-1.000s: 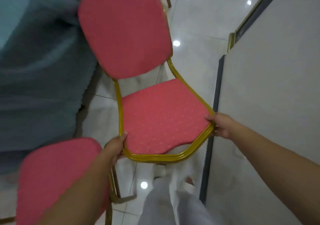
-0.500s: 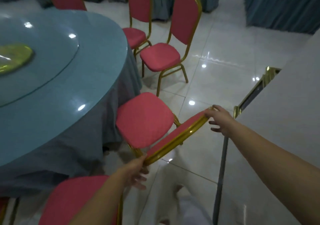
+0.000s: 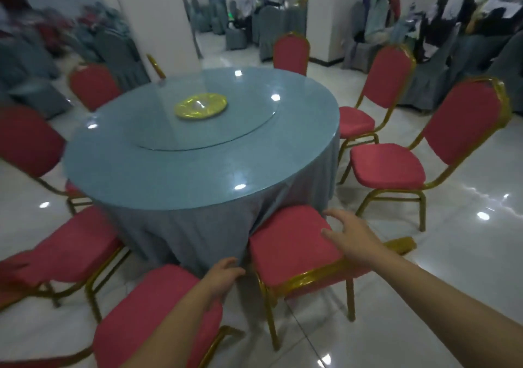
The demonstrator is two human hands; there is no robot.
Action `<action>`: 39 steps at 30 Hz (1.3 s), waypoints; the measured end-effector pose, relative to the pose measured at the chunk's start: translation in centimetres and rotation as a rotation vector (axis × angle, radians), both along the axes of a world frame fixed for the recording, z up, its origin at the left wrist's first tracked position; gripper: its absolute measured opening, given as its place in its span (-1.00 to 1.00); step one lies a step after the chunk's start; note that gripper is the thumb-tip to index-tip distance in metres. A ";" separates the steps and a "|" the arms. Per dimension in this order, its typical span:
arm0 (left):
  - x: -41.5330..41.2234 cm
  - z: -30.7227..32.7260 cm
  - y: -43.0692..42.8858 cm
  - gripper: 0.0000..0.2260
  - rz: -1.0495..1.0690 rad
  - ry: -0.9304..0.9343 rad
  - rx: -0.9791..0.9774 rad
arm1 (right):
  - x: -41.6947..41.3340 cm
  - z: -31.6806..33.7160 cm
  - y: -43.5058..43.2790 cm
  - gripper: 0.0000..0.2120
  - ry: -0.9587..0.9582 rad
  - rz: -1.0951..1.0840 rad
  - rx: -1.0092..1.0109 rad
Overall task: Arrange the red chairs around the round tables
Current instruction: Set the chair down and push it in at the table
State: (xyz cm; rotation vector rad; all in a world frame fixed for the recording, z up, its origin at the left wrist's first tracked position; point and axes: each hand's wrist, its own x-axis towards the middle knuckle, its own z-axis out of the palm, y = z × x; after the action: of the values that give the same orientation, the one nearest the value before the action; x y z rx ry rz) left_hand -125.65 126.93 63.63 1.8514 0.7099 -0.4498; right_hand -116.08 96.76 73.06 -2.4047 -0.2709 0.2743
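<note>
Both bare arms reach forward and down, hands apart and open.

The left forearm (image 3: 175, 325) comes up from the lower edge and angles to the right. The left hand (image 3: 223, 275) is seen from the back, knuckles up, its fingers (image 3: 233, 267) loosely bent and close together. The right forearm (image 3: 441, 297) enters from the lower right corner and stretches up and to the left, longer and straighter than the other. The right hand (image 3: 353, 238) is palm down, wrist level, with the thumb (image 3: 329, 234) held out to the side. It sits higher and further forward than the left hand; from here I cannot tell whether the palm touches anything.
</note>
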 end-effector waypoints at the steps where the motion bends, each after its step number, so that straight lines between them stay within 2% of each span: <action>1: -1.1 0.2 0.4 -0.53 0.039 -0.003 0.005 | 0.2 -0.2 1.0 -0.55 0.023 0.048 0.009; 5: -6.8 0.8 3.3 -0.48 0.077 0.020 0.025 | -0.4 -1.5 5.6 -0.53 0.101 0.258 0.029; 8: -10.9 1.5 5.9 -0.48 0.224 0.001 0.083 | -1.0 -2.3 9.3 -0.51 0.122 0.408 0.022; 13: -17.0 2.7 9.2 -0.50 0.342 -0.016 0.213 | -3.1 -3.6 15.2 -0.46 0.182 0.541 0.057; 17: -21.0 4.2 11.0 -0.43 0.398 -0.015 0.216 | -6.0 -3.8 19.8 -0.48 0.186 0.635 0.016; 21: -24.7 6.4 13.5 -0.38 0.458 -0.148 0.219 | -9.9 -2.9 25.2 -0.49 0.160 0.705 0.005; 26: -32.5 9.0 20.0 -0.40 0.596 -0.299 0.260 | -18.4 -1.5 35.0 -0.57 0.136 0.840 0.032; 30: -42.5 9.9 27.2 -0.48 0.738 -0.362 0.247 | -27.7 -0.2 45.5 -0.55 0.136 0.959 0.077; 35: -57.1 8.1 34.1 -0.50 1.004 -0.258 0.230 | -40.1 1.9 57.5 -0.59 0.167 1.055 0.180; 39: -66.1 6.5 37.1 -0.45 1.127 -0.193 0.171 | -46.9 1.4 64.0 -0.63 0.191 1.224 0.123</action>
State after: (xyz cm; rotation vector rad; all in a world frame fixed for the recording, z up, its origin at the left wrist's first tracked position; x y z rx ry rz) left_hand -191.71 164.06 70.17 1.3273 1.5154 0.5245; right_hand -162.99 160.77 74.41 -1.7764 -1.5828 0.9660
